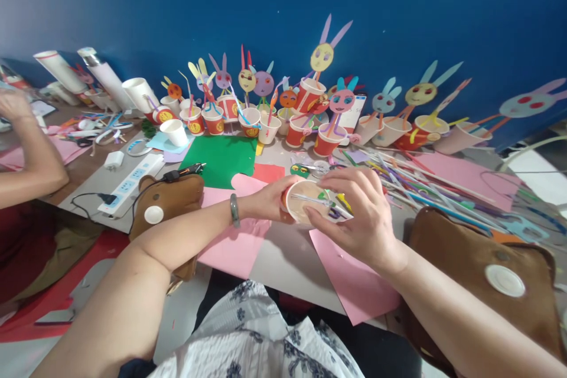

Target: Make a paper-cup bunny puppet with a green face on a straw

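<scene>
My left hand (271, 199) is wrapped round the left side of a paper cup (297, 204), whose open mouth faces me. My right hand (365, 215) curls over the cup's right side, with the thumb at the near rim and the fingers arched above. A thin pale strip runs across the cup's mouth towards my right fingers; its kind is unclear. Small green and yellow bits show beside the rim, partly hidden by the right hand. Beneath my hands lie pink paper sheets (233, 248), and a green sheet (217, 159) is farther back.
Paper cups with rabbit-faced figures (330, 136) line the blue wall. Pipe cleaners (411, 186) are heaped at right, near scissors (312, 168). Brown plush cushions (465, 266) flank me. A power strip (133, 183) lies at left, where another person's arm (33, 153) reaches in.
</scene>
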Motion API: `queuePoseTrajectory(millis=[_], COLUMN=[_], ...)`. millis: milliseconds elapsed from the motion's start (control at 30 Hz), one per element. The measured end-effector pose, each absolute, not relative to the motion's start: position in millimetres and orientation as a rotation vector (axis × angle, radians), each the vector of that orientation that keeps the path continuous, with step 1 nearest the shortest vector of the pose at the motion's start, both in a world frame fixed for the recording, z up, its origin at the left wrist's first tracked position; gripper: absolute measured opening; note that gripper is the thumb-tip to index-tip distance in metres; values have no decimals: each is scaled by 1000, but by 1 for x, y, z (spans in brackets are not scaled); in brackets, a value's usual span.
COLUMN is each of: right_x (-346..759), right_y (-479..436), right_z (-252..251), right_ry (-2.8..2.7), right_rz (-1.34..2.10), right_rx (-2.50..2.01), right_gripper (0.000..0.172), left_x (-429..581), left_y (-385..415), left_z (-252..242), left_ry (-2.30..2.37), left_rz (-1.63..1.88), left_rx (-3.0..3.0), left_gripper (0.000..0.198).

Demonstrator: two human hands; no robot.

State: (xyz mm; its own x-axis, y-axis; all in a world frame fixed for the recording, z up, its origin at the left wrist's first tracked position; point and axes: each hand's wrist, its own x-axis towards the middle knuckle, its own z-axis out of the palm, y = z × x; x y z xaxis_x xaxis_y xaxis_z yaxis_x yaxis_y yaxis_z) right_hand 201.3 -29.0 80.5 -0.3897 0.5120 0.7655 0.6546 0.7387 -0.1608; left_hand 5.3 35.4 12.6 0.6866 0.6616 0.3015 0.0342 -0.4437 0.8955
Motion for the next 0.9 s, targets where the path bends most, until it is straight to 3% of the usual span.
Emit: queuePoseTrajectory(millis=[167, 433, 700, 800, 900], right_x=[197, 196, 199, 199, 199], right_y=[-34, -43, -46, -49, -50], right_z=[83, 84, 92, 95, 98], right_ry=[-2200, -2153, -2163, -2238, -2342], right_rz=[-315, -237, 29, 13, -29], right_rx=[-769, -772, -813, -796, -776], right_gripper=[16, 15, 11, 13, 17], left_x=[10, 9, 16, 15, 13], left_y=[32, 26, 20, 23, 27], left_z=[11, 20, 28, 21, 14], left_ry=[517, 551, 400, 415, 496], left_rz=[715, 552, 534, 558, 559], left_rx=[1959, 2010, 1993, 2094, 2147], left_gripper=[58, 38, 46, 38, 44])
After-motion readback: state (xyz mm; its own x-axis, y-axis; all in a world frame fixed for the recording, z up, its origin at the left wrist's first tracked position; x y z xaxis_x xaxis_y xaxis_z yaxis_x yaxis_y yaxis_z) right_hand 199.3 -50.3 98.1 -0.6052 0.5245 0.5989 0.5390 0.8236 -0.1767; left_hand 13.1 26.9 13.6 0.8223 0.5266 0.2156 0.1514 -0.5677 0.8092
